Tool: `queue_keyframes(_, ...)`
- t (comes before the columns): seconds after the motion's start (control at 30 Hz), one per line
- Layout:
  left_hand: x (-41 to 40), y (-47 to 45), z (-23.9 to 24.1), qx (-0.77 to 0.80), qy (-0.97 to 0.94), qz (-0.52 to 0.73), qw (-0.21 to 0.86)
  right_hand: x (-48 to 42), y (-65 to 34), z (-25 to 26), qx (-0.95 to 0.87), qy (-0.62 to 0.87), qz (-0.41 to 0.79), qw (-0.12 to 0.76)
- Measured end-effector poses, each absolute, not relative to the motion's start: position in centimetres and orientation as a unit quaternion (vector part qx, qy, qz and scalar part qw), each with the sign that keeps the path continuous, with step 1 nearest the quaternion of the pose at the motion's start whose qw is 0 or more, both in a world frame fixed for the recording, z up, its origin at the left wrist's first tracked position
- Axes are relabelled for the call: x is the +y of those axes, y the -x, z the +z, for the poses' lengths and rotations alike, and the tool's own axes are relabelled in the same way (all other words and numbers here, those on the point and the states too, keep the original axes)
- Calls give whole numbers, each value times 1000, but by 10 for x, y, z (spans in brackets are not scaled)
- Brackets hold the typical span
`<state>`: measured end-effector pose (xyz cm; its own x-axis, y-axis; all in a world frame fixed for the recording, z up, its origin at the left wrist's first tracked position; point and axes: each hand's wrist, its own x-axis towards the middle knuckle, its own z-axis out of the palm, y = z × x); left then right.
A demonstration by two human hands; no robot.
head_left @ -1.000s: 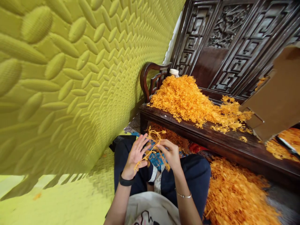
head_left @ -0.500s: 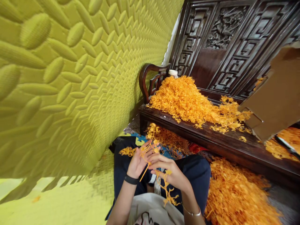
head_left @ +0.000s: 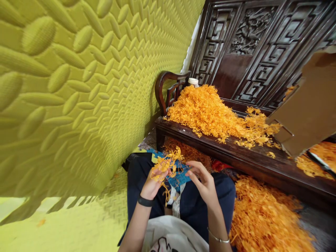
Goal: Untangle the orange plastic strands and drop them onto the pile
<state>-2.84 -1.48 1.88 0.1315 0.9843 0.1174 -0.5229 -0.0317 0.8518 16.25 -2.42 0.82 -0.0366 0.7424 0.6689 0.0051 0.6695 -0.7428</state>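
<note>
My left hand (head_left: 152, 183), with a black band on the wrist, is closed around a small bunch of orange stringy sprigs (head_left: 165, 163) held up over my lap. My right hand (head_left: 203, 182) hovers just to the right with fingers spread and nothing visible in it. Both hands are above my dark-trousered knees. A large heap of the same orange sprigs (head_left: 207, 110) lies on the dark wooden bench (head_left: 236, 154) ahead of me.
A yellow-green padded wall (head_left: 78, 87) fills the left. Another orange heap (head_left: 265, 217) covers the floor at my right, and more lies under the bench. A brown cardboard flap (head_left: 309, 108) leans at the right. A white-capped jar (head_left: 193, 81) stands behind the bench heap.
Both hands were working one tangle; the right hand pulled down with a strand hanging from it, and now that strand is gone and the left hand alone holds the bunch.
</note>
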Motion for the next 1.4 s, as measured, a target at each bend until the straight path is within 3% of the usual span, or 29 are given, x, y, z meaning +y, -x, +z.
queue_keyframes(0.57,-22,28,23,373,-440,542,611,-7,-160,35,-734,261,208,591)
queue_keyframes(1.0,-38,-19,33,406,-404,546,612,6,-141,42,-397,224,239,857)
queue_keyframes(1.2,-37,12,22,421,-376,577,590,5,-247,85,-216,120,12,969)
queue_keyframes(1.4,-20,30,18,379,-387,613,575,30,-290,138,-337,146,-199,908)
